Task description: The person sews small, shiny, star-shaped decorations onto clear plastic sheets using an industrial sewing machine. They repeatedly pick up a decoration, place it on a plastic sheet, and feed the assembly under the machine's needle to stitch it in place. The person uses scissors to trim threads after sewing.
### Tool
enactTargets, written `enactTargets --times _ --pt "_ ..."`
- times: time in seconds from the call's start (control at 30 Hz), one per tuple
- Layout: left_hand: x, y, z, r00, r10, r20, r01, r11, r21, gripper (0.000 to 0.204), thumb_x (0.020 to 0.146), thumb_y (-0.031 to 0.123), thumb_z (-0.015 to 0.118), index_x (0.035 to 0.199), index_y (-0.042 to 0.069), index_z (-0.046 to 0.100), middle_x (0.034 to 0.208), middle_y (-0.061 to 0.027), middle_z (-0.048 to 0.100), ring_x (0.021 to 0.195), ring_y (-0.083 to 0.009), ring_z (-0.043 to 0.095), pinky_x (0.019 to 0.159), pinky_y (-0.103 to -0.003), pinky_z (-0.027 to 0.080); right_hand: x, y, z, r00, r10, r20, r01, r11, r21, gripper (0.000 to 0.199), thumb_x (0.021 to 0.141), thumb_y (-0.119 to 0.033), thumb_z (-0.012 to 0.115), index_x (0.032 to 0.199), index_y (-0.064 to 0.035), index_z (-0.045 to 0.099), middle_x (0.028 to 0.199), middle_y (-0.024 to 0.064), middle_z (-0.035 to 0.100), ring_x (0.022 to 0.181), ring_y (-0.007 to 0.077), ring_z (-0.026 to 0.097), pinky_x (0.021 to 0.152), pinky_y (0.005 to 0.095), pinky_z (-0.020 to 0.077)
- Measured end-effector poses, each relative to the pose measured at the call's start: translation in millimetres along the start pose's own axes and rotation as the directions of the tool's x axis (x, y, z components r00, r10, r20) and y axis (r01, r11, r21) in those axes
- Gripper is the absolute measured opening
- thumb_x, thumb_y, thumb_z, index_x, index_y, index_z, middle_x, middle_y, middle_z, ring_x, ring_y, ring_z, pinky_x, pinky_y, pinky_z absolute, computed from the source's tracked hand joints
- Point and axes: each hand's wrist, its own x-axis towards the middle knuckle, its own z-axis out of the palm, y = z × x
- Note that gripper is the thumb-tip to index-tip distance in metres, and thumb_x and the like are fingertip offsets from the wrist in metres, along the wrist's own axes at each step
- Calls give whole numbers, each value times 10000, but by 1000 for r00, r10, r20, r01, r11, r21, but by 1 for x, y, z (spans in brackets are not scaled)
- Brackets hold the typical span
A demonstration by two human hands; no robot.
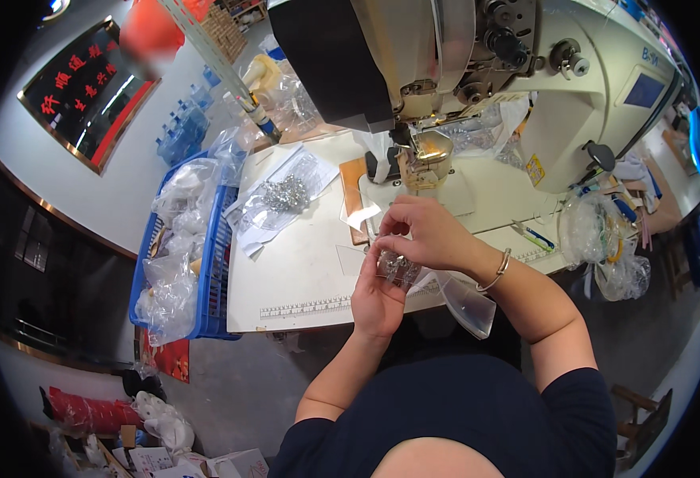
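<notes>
My left hand (378, 304) is cupped, palm up, at the table's front edge, with its fingers and thumb round a small clear plastic packet (398, 269) of shiny silvery pieces. Over it bends my right hand (425, 231), thumb and forefinger pinched together by the packet's upper end. Whatever sits between those fingertips is too small to make out. A metal bangle (494, 271) circles the right wrist. To the left, a heap of shiny silvery pieces (288, 193) in clear plastic rests on white paper (256, 231). Clear plastic sheets (468, 305) hang over the front edge beside my right forearm.
An industrial sewing machine (605, 95) stands behind my hands, its needle area (428, 155) close by. A blue basket (216, 295) of plastic bags adjoins the table's left side. Thread snips (535, 236) and a bag of clear plastic (605, 239) lie on the right.
</notes>
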Motion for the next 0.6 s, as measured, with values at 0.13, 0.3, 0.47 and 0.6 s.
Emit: enactTargets --times 0.13,0.3,0.47,0.6 --pt "0 0 -1 1000 6 2 -5 1000 -20 421 993 285 261 1370 103 309 1380 -109 377 1235 -262 432 1040 -450 350 0 -1 -1 1000 -8 -14 8 1000 -13 171 712 -173 683 726 -14 623 741 124 592 691 268 587 625 358 467" --pt "0 0 0 1000 6 -13 -6 1000 -8 424 994 289 255 1374 106 305 1374 -108 383 1238 -262 430 1038 -457 352 0 -2 -1 1000 9 -15 -9 1000 -3 172 709 -176 686 724 -16 626 735 123 594 691 268 588 626 356 467" --pt "1 -1 -2 999 4 -47 -5 1000 -2 428 994 285 259 1381 109 296 1378 -107 379 1237 -265 429 1038 -459 351 -1 -1 0 1000 16 -18 -17 1000 -15 175 709 -177 687 729 -13 627 738 125 595 696 268 594 630 353 473" --pt "1 -2 -3 999 -1 -32 1 1000 -4 429 992 285 268 1382 109 297 1379 -109 376 1238 -264 426 1040 -460 348 -1 -1 0 999 28 -18 -29 999 -41 178 709 -177 687 735 -12 625 750 124 596 702 269 600 637 352 480"
